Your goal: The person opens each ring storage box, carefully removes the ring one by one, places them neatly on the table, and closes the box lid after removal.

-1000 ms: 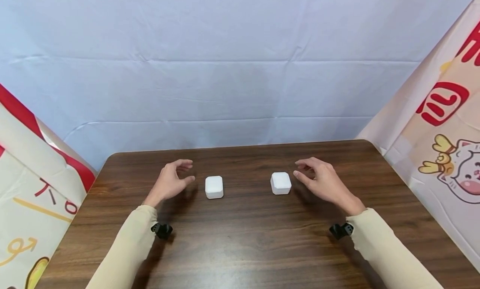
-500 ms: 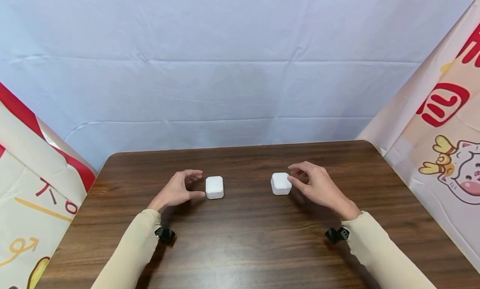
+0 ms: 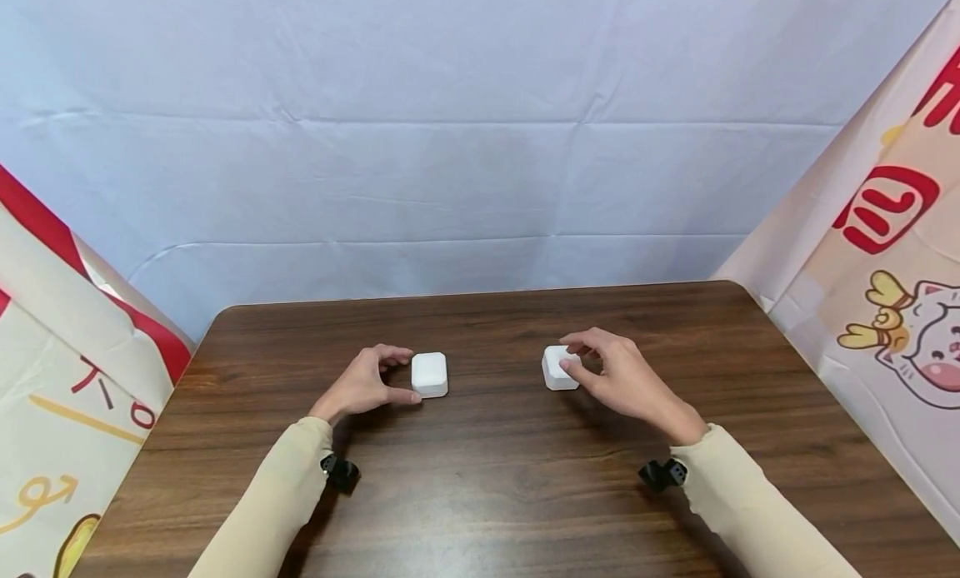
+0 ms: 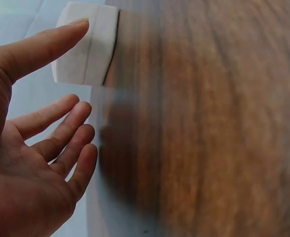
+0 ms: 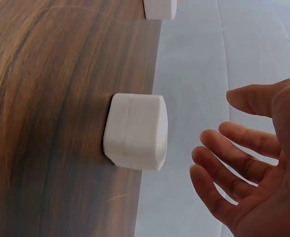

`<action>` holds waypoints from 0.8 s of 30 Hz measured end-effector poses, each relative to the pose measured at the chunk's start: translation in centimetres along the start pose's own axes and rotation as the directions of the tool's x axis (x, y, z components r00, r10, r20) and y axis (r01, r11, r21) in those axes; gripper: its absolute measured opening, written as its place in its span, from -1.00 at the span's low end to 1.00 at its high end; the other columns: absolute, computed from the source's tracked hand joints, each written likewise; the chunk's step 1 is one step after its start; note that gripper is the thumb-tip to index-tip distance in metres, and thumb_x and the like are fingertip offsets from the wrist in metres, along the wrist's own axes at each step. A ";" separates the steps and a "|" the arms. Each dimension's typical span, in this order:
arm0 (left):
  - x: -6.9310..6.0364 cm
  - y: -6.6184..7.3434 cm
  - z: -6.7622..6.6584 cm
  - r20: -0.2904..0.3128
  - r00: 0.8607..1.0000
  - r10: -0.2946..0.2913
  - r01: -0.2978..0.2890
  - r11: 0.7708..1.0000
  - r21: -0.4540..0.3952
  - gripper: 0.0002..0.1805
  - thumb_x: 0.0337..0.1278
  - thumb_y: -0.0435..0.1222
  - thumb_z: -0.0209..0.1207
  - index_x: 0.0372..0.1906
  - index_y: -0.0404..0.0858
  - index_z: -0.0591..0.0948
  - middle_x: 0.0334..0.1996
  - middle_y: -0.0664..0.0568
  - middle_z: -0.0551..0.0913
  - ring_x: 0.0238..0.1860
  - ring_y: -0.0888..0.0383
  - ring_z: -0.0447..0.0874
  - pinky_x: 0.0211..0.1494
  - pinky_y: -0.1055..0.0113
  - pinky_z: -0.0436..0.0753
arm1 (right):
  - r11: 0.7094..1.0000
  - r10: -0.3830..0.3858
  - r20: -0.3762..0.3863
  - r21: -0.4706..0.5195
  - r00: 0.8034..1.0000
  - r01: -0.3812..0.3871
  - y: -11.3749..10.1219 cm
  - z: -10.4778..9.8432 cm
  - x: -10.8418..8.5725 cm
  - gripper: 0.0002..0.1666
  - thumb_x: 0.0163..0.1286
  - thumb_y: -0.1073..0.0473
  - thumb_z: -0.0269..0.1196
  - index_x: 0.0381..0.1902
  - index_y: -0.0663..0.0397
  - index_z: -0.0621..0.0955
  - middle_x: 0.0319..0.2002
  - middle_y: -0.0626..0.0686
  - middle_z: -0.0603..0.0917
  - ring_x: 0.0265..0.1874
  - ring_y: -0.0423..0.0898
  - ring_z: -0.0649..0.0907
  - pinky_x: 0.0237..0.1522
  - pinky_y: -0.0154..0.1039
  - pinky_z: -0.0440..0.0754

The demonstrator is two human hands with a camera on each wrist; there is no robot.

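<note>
1. Your left hand (image 3: pixel 363 386): fingers loose, beside left white box (image 3: pixel 430 372); contact unclear.
2. Your right hand (image 3: pixel 621 380): loose, just above right white box (image 3: pixel 555 371).
3. Both on table (image 3: pixel 480 461); reach looks nearly done, grip remains.

Well apart toward the far side of a table (image 3: pixel 480 470), a left box (image 3: pixel 429 374) and a right box (image 3: pixel 556 370) stand between a person's two hands: the left hand (image 3: pixel 367 382) just left of the left box, the right hand (image 3: pixel 618 374) mainly right of the right box. Behind the far edge hangs a cloth (image 3: pixel 480 145), between a left sheet (image 3: pixel 67 328) and a right sheet (image 3: pixel 840 295).
</note>
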State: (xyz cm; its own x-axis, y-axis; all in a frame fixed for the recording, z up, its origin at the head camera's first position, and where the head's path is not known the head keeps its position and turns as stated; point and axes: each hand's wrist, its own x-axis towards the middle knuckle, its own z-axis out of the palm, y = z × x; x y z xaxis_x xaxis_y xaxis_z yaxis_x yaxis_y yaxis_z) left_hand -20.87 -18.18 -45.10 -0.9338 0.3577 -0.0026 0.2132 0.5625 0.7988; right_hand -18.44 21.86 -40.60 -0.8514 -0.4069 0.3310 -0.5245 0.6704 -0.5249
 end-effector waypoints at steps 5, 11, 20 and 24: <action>0.3 -0.3 0.3 -0.005 1.000 -0.021 0.021 1.000 -0.009 -0.23 -0.22 -0.22 0.64 0.20 -0.38 0.61 0.01 -0.11 0.61 0.05 -0.07 0.53 0.18 -0.02 0.49 | 1.000 -0.005 0.019 0.003 1.000 0.005 -0.3 0.3 0.2 -0.62 0.40 0.16 0.37 0.11 0.20 0.67 -0.08 0.05 0.70 -0.13 -0.01 0.67 -0.11 0.07 0.64; 0.6 -0.4 0.7 0.000 1.000 -0.026 0.026 1.000 0.006 -0.20 -0.24 -0.20 0.65 0.20 -0.41 0.60 0.01 -0.13 0.59 0.04 -0.08 0.50 0.14 -0.01 0.50 | 1.000 0.000 0.050 0.013 0.999 -0.001 -0.6 0.6 0.2 -0.62 0.43 0.14 0.35 0.14 0.19 0.65 -0.08 0.04 0.69 -0.11 0.03 0.67 -0.16 0.05 0.63; 0.8 -0.5 1.1 0.003 0.999 -0.045 0.045 0.999 0.020 -0.23 -0.28 -0.18 0.66 0.16 -0.36 0.64 0.02 -0.12 0.57 0.07 -0.12 0.44 0.15 -0.04 0.46 | 1.000 -0.006 0.060 0.019 0.998 0.005 -0.8 0.8 0.3 -0.61 0.42 0.15 0.35 0.13 0.20 0.65 -0.10 0.04 0.69 -0.20 0.00 0.66 -0.27 -0.02 0.64; 0.8 -0.6 1.2 0.003 0.999 -0.051 0.051 0.998 0.044 -0.23 -0.27 -0.17 0.66 0.17 -0.34 0.64 0.00 -0.10 0.56 0.08 -0.13 0.42 0.14 -0.06 0.43 | 1.000 -0.012 0.066 0.023 0.998 0.010 -0.8 1.0 0.3 -0.61 0.42 0.16 0.36 0.14 0.21 0.65 -0.10 0.05 0.68 -0.21 0.00 0.67 -0.27 -0.02 0.65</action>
State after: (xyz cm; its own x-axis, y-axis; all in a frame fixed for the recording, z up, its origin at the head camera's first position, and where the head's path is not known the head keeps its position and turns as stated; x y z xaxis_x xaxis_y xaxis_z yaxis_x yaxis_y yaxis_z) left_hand -21.42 -17.30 -46.27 -0.9427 0.3306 -0.0455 0.1775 0.6121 0.7706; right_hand -18.31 20.61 -40.86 -0.8438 -0.4550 0.2847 -0.5333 0.6519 -0.5391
